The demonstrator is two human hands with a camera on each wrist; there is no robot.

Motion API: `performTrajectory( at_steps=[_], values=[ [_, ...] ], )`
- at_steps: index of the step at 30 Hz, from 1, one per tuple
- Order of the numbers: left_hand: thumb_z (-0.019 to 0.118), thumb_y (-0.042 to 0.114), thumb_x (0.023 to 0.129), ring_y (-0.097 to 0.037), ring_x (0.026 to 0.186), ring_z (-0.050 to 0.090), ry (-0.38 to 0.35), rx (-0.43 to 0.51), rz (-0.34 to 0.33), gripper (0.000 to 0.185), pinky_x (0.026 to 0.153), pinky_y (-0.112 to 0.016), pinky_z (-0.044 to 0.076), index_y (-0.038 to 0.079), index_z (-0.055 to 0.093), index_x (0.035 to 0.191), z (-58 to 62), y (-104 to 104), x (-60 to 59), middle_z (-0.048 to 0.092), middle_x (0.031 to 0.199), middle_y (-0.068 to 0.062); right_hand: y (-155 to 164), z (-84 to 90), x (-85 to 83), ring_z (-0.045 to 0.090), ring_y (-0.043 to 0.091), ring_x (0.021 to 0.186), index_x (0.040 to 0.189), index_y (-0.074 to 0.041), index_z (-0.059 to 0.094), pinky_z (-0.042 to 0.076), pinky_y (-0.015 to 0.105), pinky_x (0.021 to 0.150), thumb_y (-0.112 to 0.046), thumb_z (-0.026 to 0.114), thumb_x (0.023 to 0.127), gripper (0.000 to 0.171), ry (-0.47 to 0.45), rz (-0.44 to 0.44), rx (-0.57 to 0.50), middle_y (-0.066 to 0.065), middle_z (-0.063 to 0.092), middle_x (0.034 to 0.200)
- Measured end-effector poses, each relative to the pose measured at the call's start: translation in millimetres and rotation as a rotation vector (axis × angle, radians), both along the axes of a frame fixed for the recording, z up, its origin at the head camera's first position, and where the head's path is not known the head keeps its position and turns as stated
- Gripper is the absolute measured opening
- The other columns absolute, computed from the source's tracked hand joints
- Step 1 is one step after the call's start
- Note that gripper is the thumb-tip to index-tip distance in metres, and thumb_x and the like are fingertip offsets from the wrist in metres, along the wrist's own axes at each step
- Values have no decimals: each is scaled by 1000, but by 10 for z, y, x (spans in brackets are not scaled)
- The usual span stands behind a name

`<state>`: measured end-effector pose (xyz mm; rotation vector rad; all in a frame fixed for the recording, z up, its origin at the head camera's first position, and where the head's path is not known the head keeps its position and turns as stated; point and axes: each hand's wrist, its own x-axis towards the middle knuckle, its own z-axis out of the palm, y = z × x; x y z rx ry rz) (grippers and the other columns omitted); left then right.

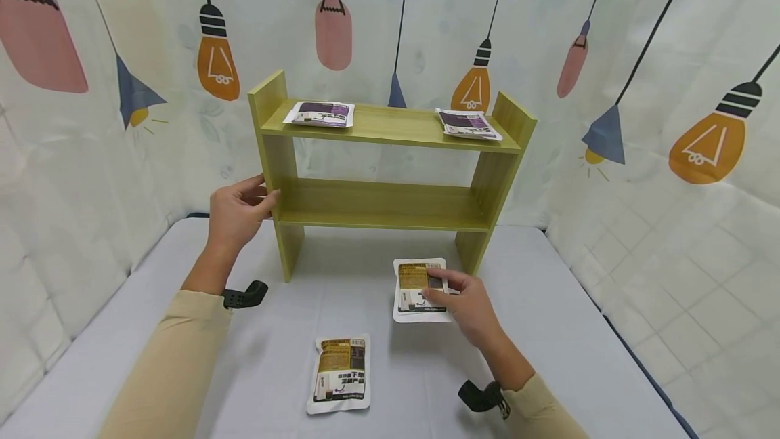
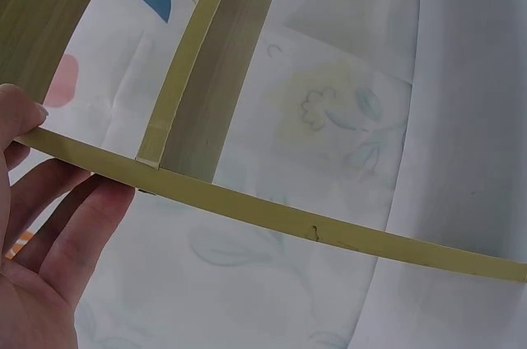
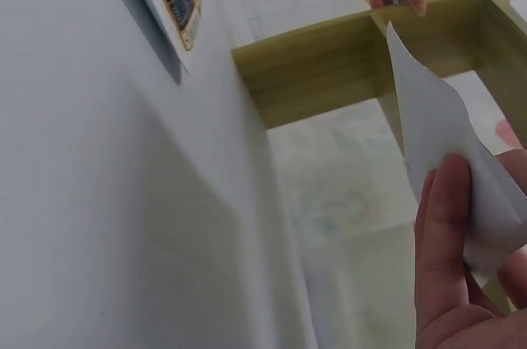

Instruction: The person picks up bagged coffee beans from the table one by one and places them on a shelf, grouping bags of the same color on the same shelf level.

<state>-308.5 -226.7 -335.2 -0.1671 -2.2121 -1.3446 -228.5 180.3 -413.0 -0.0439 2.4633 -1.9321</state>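
My left hand [image 1: 236, 214] grips the left side panel of a yellow-green wooden shelf [image 1: 384, 203], thumb on one face and fingers on the other, as the left wrist view also shows. In my right hand [image 1: 466, 303] a white pouch with a gold and brown label [image 1: 420, 290] is pinched between thumb and fingers, raised over the table in front of the shelf's right leg. Its plain white back [image 3: 440, 118] faces the right wrist camera. Another gold-labelled pouch [image 1: 340, 374] lies flat on the table, nearer to me and to the left.
On the shelf's top board lie two purple-labelled pouches, a left one [image 1: 320, 114] and a right one [image 1: 468, 124]. The shelf stands on a white-covered table [image 1: 274, 385]. Behind and beside it hangs a curtain [image 1: 390, 32] printed with lamps.
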Motion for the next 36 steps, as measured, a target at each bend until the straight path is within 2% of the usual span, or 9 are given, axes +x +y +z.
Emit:
performTrajectory(
  at_steps=[16, 25, 36],
  values=[
    [71, 37, 96, 15, 74, 63, 2, -8, 7, 52, 65, -11, 57, 16, 63, 142, -3, -2, 6, 74, 117, -21, 63, 150, -110, 71, 20, 95, 129, -16, 73, 62, 23, 76, -12, 80, 87, 42, 31, 23, -57, 16, 67, 127],
    [72, 33, 96, 14, 74, 64, 0, -4, 5, 50, 65, -11, 57, 15, 63, 142, 1, 9, 5, 74, 118, -21, 94, 233, -146, 71, 18, 97, 133, -9, 69, 62, 24, 77, -7, 78, 88, 45, 34, 40, -127, 20, 65, 131],
    [72, 35, 96, 11, 77, 65, -17, -18, 16, 51, 65, -11, 57, 16, 63, 142, 19, 11, 20, 74, 120, -20, 101, 335, -206, 68, 20, 104, 134, -12, 69, 61, 22, 82, -9, 78, 89, 45, 52, 26, -114, 17, 64, 135]
  ],
)
